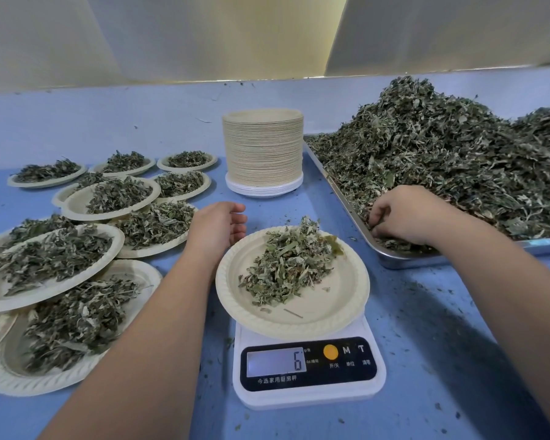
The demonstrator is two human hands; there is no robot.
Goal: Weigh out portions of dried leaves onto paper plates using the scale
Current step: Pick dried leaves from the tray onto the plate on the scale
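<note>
Head view: right hand in the tray right of the scale, fingers curled into dried leaves, left hand loosely open and empty beside the scale's paper plate; best adding small pinches, watching the display.

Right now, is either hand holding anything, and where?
The right hand pinches loose leaves between its fingertips in the tray. The left hand holds nothing.
</note>
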